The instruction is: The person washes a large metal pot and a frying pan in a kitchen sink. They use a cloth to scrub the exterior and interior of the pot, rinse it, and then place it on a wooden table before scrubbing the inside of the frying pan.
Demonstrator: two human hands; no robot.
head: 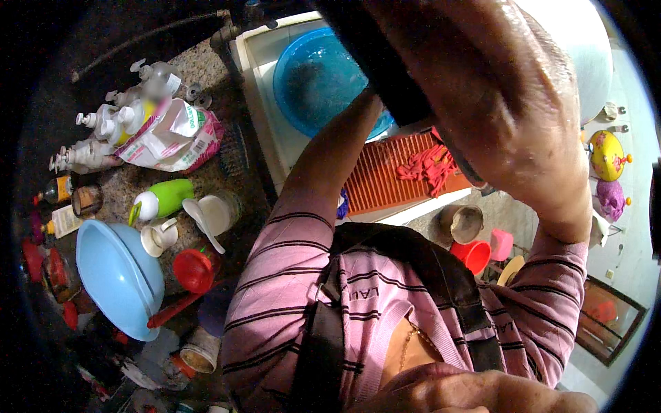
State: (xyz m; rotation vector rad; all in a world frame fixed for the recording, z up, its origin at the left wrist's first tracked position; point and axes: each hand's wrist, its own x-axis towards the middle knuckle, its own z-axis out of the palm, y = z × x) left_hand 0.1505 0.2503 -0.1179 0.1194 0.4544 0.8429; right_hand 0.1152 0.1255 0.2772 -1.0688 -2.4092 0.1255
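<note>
My left arm reaches forward over a white-rimmed sink to a blue plastic basin [321, 77] of water. The left hand is hidden behind a dark band that crosses the upper view. My right forearm, wet and very near the camera, rises on the right; the right hand is out of view. Below the basin lies a ridged orange-red washboard [379, 173], with a bunched, wet-looking red cloth [431, 166] on it. A small blue thing [342, 204] lies at the board's left edge.
Left on the stone counter stand pump bottles [111, 121], a plastic bag [173, 139], a green-and-white bottle [168, 199], a white cup [159, 237], a light-blue bowl [119, 279] and a red ladle [193, 271]. At right are a grey pot [461, 224] and a red cup [471, 256].
</note>
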